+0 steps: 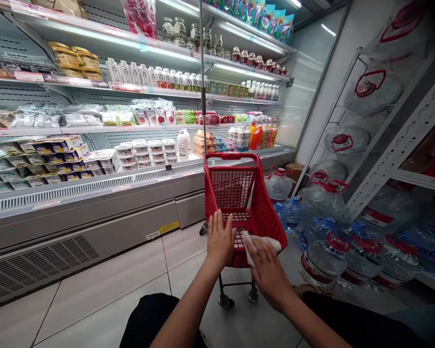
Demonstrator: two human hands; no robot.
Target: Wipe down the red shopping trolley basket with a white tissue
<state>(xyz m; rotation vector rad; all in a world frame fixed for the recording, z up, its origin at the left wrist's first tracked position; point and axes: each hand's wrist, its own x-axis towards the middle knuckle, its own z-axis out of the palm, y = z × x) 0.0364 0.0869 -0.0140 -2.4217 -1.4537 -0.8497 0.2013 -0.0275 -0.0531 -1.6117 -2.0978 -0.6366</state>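
A small red plastic shopping cart [270, 212] stands in front of me, its open basket facing up. My left hand [220, 240] is over the near left part of the basket, fingers stretched out and holding nothing; whether it touches the rim I cannot tell. Under the fingers of my right hand [267, 267] is a crumpled white cloth [273, 243], pressed against the cart's near right edge. Part of the cloth is covered by that hand. Below the basket, dark legs end in caster wheels [225, 301].
An open refrigerated case [130, 198] with packed shelves runs along the left and back. Large water bottles [324, 258] crowd the floor at right, beside a metal rack [387, 130] holding more bottles. A thin upright pole [203, 72] rises at the cart's left. My knees flank the cart.
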